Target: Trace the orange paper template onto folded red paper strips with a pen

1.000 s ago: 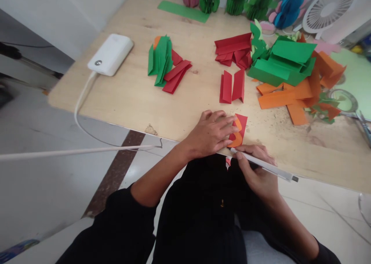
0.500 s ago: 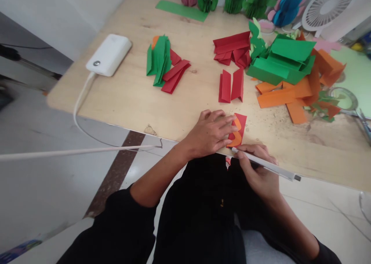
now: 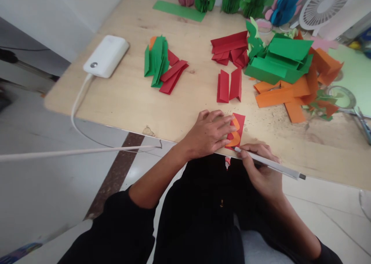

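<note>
White pen [image 3: 271, 163] nudged rightward, right fingers [image 3: 257, 149] pinched round it, left fingers [image 3: 223, 131] spread over wavy orange paper [image 3: 234, 140]

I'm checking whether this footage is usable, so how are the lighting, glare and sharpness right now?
Head view: soft, even light on the table; head view: pale glare patch on the floor beside the dark strip; head view: red paper and orange shape at the left hand readable, while the scissors at the right edge look soft.
</note>
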Tool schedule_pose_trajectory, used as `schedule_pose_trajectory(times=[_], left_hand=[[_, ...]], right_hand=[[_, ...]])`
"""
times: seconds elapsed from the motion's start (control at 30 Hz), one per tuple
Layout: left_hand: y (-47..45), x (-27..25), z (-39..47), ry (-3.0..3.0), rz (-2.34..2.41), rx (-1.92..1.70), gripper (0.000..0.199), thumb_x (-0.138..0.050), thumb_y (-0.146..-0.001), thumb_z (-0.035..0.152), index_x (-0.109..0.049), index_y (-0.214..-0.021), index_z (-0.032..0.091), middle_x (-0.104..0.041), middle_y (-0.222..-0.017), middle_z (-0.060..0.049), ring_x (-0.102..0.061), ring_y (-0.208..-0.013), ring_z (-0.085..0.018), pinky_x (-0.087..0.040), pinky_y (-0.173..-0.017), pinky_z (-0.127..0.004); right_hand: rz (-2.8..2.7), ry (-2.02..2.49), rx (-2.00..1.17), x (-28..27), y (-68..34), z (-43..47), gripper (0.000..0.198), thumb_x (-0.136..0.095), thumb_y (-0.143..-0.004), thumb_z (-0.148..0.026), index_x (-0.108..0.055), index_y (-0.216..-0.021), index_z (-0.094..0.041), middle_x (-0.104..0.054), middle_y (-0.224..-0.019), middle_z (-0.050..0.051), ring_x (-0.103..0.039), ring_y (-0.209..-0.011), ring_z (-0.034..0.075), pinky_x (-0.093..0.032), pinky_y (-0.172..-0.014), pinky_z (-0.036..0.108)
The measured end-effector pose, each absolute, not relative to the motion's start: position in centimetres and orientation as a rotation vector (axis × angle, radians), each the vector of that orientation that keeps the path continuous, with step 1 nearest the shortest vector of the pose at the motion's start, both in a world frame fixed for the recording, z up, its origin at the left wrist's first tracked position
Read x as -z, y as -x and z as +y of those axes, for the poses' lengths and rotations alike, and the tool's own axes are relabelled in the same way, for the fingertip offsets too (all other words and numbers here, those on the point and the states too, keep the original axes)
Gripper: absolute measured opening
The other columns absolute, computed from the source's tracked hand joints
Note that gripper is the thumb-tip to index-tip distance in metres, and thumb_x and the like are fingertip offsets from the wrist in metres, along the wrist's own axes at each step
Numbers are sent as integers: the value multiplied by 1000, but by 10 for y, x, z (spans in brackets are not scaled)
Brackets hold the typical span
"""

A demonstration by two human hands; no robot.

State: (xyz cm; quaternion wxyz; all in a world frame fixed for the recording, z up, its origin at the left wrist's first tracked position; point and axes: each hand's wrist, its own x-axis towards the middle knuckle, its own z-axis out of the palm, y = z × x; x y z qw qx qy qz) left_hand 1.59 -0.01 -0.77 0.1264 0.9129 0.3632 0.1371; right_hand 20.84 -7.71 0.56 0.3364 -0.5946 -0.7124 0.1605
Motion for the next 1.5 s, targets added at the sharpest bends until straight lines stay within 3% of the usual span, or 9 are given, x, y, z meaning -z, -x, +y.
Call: schedule_pose_trajectory(times=[1.5], left_hand=[[-16, 14, 2, -2620, 1034, -408, 33, -52, -95, 37, -59, -126, 28, -50, -145, -2, -38, -131, -30, -25, -103, -49]], right_hand=[[-1753, 1612, -351, -6, -217, -72, 10, -58, -88, -28, -63, -79, -25, -72, -74, 0, -65, -72, 18, -47, -70, 34]])
